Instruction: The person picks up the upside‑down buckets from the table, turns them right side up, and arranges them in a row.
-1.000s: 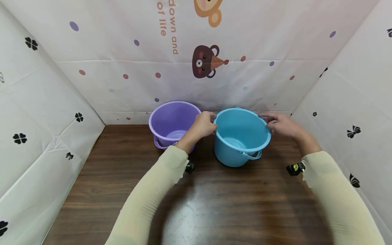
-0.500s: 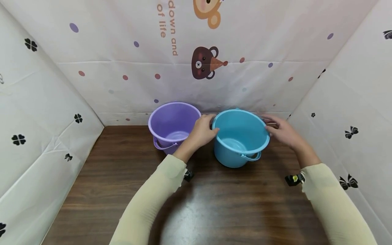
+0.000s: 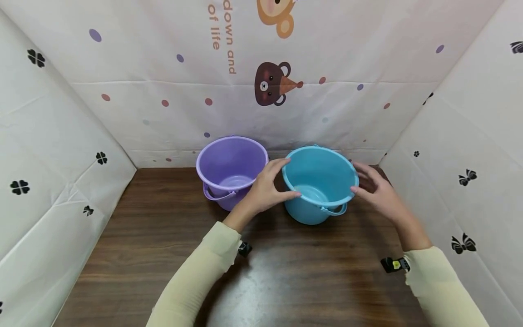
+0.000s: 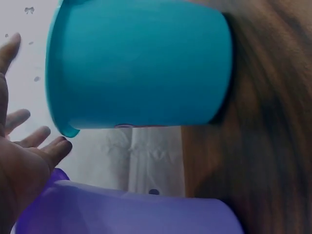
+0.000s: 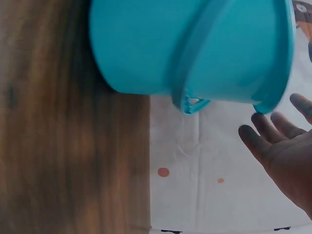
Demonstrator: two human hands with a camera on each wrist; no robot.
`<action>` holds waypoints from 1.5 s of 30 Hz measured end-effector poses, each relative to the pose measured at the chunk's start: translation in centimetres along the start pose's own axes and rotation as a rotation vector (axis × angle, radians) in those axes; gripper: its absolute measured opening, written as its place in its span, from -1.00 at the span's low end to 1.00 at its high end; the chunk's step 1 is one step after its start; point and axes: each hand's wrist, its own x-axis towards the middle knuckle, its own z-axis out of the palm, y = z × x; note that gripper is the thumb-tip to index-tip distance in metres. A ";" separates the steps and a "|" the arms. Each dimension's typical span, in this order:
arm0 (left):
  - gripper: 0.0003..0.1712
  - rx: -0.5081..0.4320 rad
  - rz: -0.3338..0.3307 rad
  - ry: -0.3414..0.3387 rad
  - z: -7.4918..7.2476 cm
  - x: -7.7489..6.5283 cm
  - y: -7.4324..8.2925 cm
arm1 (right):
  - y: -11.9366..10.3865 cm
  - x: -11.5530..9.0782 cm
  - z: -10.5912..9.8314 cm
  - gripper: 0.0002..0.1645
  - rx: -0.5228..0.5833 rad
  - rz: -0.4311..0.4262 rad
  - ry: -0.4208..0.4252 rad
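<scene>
A blue plastic bucket (image 3: 306,211) stands upright on the brown wood-grain table, its handle hanging down at the front right. To its left stands a purple bucket (image 3: 220,163), partly covered by the left arm. My left hand (image 3: 264,190) is spread beside the blue rim, thumb and fingers apart, between the two buckets. On the other side my right hand (image 3: 380,193) is spread too, its fingertips right at the rim. Both wrist views show loosely extended fingers around nothing; the blue wall (image 4: 141,63) fills much of the left wrist view.
The wood-grain table (image 3: 310,277) meets a printed white cloth wall (image 3: 163,122) just behind both buckets. More white cloth rises on the left (image 3: 53,150) and right sides. A small black camera (image 3: 394,265) sits on the right wrist.
Both hands have come off the blue bucket's rim, drawn back toward the person and spread wider. The blue bucket has stayed in about the same place, as has the purple one.
</scene>
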 end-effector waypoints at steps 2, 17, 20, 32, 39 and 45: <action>0.15 0.012 0.008 -0.008 0.3 -0.3 -0.2 | 0.3 -0.3 0.5 -0.04 -0.017 0.002 -0.011; 0.16 0.123 -0.074 0.016 2.2 -0.6 0.0 | 0.6 -0.2 1.5 0.15 -0.009 0.069 -0.069; 0.19 0.099 -0.069 0.038 2.3 -0.4 0.0 | 0.5 0.2 1.4 0.17 0.003 0.093 -0.087; 0.15 -0.095 -0.146 0.044 2.5 0.9 -0.5 | 0.8 1.9 1.3 0.21 0.073 0.150 -0.099; 0.15 -0.183 -0.219 0.042 2.7 1.6 -0.9 | 1.7 3.2 1.2 0.19 0.087 0.136 -0.096; 0.14 -0.223 -0.234 0.057 3.3 2.1 -1.2 | 2.1 4.0 1.0 0.19 0.136 0.139 -0.104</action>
